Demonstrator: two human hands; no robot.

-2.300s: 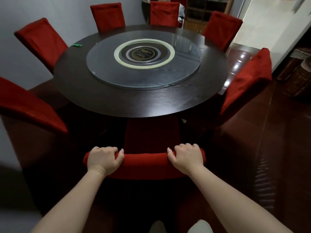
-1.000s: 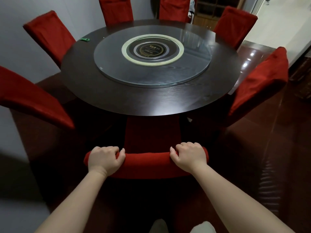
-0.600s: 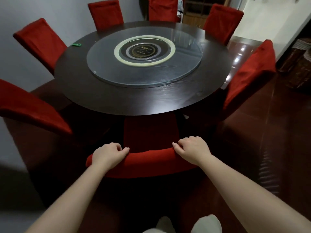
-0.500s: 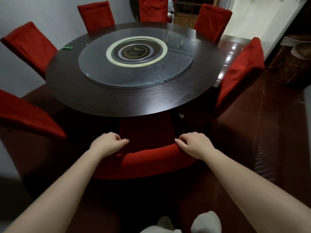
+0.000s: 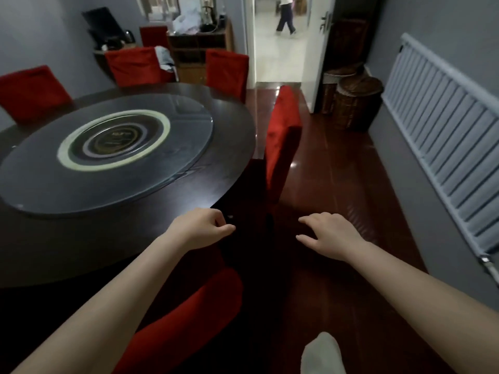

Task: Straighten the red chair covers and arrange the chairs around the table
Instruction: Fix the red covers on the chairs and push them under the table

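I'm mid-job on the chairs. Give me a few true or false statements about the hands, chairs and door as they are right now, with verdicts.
1. The right hand grips a chair back. False: the right hand and the left hand both hold nothing.
2. A glass turntable lies on the round table. True.
3. The door at the back is closed. False: the door stands open, and a person walks beyond it.
4. Wicker baskets stand beside the door. True.
5. The red chair at the table's right edge lies on its side. False: that red chair stands upright.
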